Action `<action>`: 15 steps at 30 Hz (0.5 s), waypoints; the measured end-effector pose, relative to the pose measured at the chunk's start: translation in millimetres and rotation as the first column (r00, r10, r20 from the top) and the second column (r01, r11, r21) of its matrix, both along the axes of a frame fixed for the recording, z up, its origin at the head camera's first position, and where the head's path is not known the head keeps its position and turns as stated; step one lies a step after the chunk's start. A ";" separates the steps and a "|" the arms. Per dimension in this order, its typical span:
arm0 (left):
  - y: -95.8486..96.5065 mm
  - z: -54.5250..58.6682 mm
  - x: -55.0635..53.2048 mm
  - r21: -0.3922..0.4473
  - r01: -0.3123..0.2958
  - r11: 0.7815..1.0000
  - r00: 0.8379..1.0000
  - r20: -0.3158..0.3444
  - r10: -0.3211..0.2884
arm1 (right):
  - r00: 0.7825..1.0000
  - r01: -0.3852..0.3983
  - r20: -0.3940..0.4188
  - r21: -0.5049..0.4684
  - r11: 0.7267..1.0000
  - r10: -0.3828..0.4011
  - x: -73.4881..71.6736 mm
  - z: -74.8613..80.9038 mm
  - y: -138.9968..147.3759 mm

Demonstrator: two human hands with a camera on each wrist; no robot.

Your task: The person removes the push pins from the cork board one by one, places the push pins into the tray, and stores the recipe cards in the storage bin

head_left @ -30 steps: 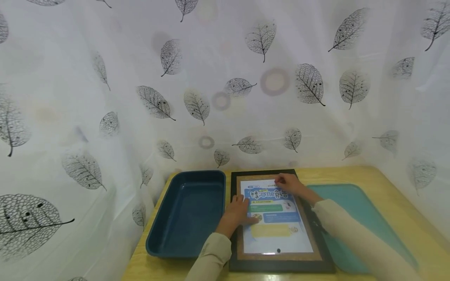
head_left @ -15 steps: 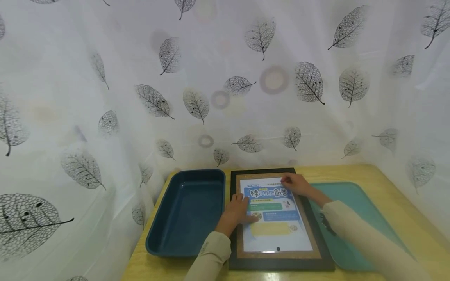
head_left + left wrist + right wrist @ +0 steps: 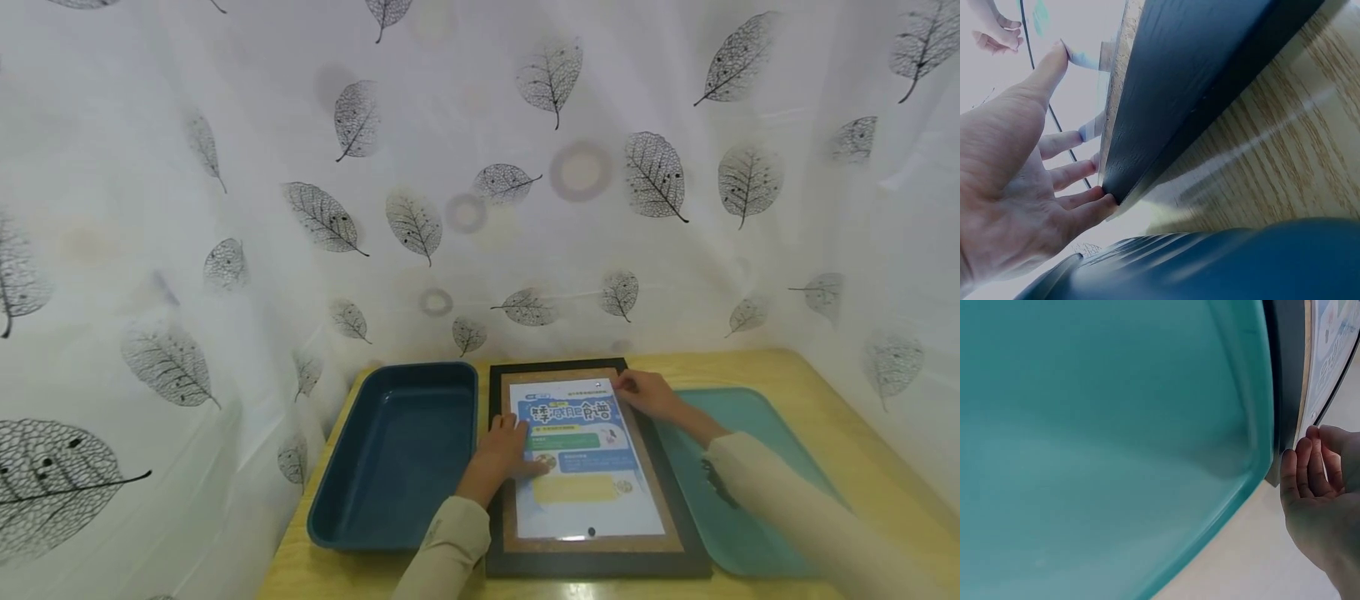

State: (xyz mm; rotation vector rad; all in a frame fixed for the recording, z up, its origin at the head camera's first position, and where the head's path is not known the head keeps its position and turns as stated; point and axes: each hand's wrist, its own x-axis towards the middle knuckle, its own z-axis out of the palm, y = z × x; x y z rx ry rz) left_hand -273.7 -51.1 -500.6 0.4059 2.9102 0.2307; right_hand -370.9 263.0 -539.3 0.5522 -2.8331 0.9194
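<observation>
A corkboard [image 3: 592, 546] with a black frame lies on the table, bearing a printed poster sheet [image 3: 551, 518] with blue, green and yellow blocks. Near the poster's bottom edge is a dark round dot [image 3: 592, 531], and a small pale mark [image 3: 597, 384] shows near its top right corner. My left hand [image 3: 501, 454] lies spread over the board's left side, fingertips on the poster and frame edge. Just off the poster's top right corner, my right hand [image 3: 651, 397] pinches a small red thing [image 3: 618, 384], apparently a pushpin; the right wrist view hides it behind the fingers [image 3: 1316, 465].
A deep dark blue basin [image 3: 397, 467] stands left of the board, close beside it. To the right lies a teal tray [image 3: 738, 417], partly under the right sleeve. Behind the wooden table [image 3: 772, 371] hangs a white leaf-print curtain [image 3: 465, 108].
My right hand has moved right from over the poster's top right corner to beyond its edge, uncovering the pale mark. The left hand has stayed in place.
</observation>
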 end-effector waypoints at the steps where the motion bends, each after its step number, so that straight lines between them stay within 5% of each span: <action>1: -0.1 0.6 0.2 -0.001 -0.001 1.000 1.000 -0.003 0.001 | 1.000 0.005 0.000 -0.002 1.000 -0.005 0.3 0.4 2.3; 15: -1.3 0.1 1.9 0.011 0.005 1.000 1.000 -0.015 -0.005 | 0.998 0.011 -0.058 0.017 1.000 -0.010 11.7 3.6 38.1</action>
